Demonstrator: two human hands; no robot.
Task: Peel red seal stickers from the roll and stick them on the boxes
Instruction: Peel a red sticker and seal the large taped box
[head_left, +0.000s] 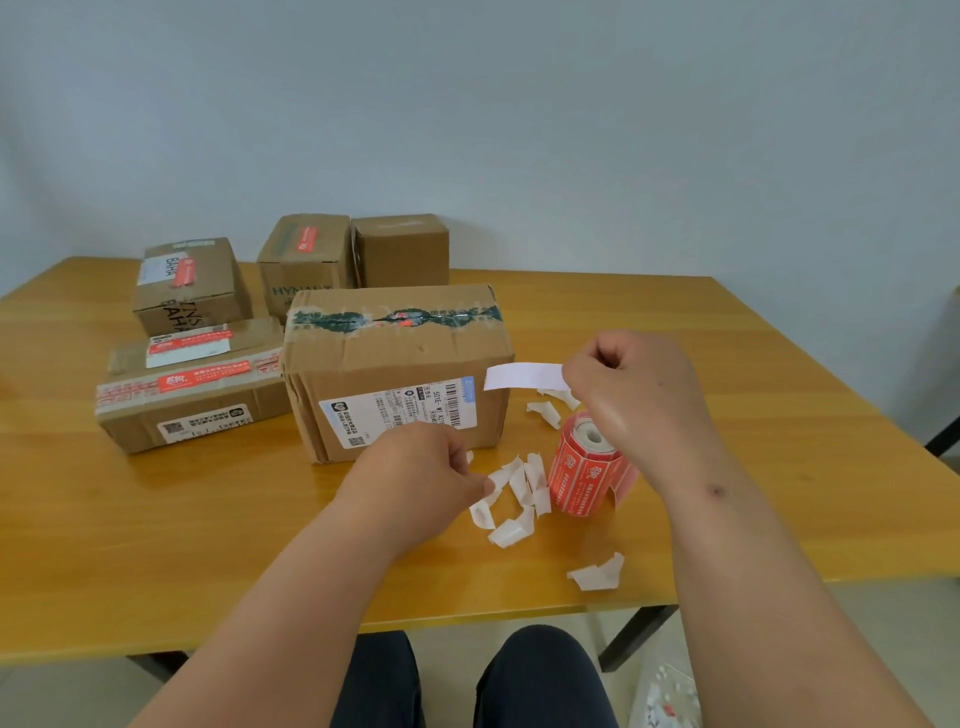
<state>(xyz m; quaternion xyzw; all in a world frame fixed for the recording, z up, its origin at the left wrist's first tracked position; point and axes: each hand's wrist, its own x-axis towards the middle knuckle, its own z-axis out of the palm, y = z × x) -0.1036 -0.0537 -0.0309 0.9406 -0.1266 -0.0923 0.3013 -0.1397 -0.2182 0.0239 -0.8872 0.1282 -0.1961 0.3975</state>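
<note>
Presently: yellow wooden table (156, 519) carries five brown cardboard boxes; largest taped box (400, 369) at centre. Red cylindrical sticker roll (584, 467) upright just right of it, among curled white backing scraps (511, 493). Right hand (631, 395) pinches white-backed strip (522, 376) above roll. Left hand (421, 475) fingers curled at scraps; contents cannot tell.

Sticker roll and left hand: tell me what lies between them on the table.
In the head view, a cluster of curled white backing scraps lies on the table between the left hand and the sticker roll.
</note>
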